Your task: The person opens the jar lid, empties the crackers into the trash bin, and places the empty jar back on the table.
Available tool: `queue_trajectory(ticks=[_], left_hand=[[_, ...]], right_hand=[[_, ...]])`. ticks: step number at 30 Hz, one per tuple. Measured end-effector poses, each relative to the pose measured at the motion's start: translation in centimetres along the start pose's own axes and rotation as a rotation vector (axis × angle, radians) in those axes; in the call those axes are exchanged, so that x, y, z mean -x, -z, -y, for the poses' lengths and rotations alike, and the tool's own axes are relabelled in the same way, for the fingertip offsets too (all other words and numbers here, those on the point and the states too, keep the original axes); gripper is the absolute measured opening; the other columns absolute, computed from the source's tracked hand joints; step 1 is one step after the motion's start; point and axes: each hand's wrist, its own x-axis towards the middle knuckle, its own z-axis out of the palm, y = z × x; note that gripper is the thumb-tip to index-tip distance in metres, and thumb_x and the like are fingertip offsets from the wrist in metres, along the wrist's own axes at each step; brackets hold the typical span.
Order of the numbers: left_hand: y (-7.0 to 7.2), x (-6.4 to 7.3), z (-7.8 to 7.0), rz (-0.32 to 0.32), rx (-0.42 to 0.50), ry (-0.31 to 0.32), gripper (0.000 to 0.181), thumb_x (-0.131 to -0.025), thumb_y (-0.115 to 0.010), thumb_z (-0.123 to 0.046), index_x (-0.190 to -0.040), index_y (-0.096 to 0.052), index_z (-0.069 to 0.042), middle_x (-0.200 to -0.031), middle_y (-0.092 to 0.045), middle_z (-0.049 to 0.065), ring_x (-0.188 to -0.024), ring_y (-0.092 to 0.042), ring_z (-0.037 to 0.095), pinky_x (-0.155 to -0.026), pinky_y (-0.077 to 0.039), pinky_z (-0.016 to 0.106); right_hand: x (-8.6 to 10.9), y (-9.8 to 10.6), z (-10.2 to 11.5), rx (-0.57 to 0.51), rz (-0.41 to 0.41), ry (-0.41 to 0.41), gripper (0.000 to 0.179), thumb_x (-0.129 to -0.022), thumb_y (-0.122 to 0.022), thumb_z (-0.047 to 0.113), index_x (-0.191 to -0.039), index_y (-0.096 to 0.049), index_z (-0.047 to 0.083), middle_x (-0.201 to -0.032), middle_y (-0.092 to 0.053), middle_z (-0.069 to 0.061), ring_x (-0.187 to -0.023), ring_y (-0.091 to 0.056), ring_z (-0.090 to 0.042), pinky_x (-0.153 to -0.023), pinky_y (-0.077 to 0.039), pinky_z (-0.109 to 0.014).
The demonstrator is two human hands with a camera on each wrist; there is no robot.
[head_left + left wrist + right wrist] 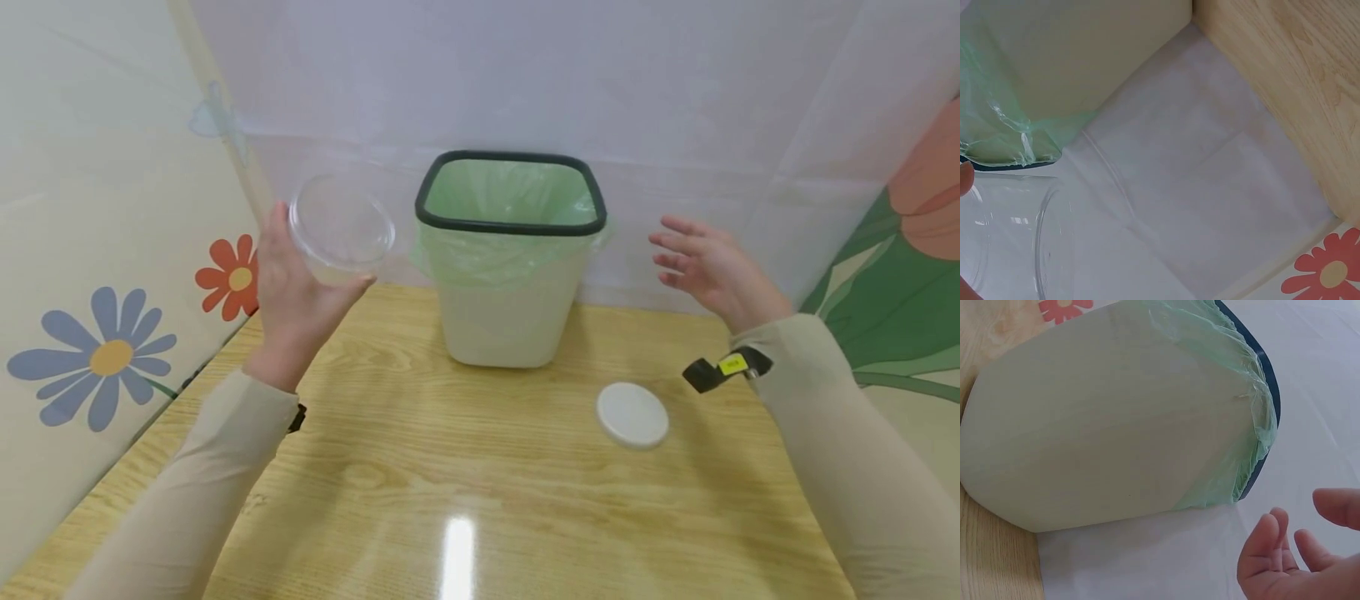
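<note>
My left hand (288, 287) grips a clear, see-through round jar (341, 223), raised to the left of the trash bin (506, 321). In the left wrist view the jar (1013, 231) shows at the lower left, beside the bin's rim. The bin is pale, with a dark rim (510, 227) and a light green bag (517, 187) folded over its edge. To the bin's right my right hand (701, 271) hovers in the air, fingers spread and holding nothing. A round white lid (632, 415) lies flat on the table below that hand.
The bin stands upright on a wood-grain table (375, 500), near its back edge. Behind it hangs a pale cloth (675, 100). Flower-printed panels (112, 358) flank the table on the left and right.
</note>
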Motion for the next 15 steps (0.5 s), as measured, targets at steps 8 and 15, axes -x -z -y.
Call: queue_trajectory(ticks=[8,15], left_hand=[[-0.1,0.9,0.1,0.015,0.002,0.051,0.105,-0.071,-0.085,-0.026,-0.149,-0.020,-0.001,-0.146,-0.033,0.022,-0.130,-0.034,0.038,-0.106,-0.034,0.054],[-0.2,1.8,0.2,0.003,0.021,0.065,0.107,-0.068,-0.089,-0.021,-0.148,-0.022,0.001,-0.145,-0.034,0.024,-0.130,-0.035,0.039,-0.106,-0.033,0.054]], right_hand=[[0.3,0.3,-0.3,0.007,0.019,-0.006,0.070,-0.099,-0.056,0.019,-0.156,-0.016,0.017,-0.108,-0.059,0.007,-0.086,-0.057,-0.010,-0.076,-0.047,-0.024],[0.5,0.5,-0.9,-0.027,0.037,-0.012,0.070,-0.100,-0.055,0.017,-0.156,-0.013,0.016,-0.102,-0.062,0.007,-0.084,-0.058,-0.010,-0.074,-0.048,-0.025]])
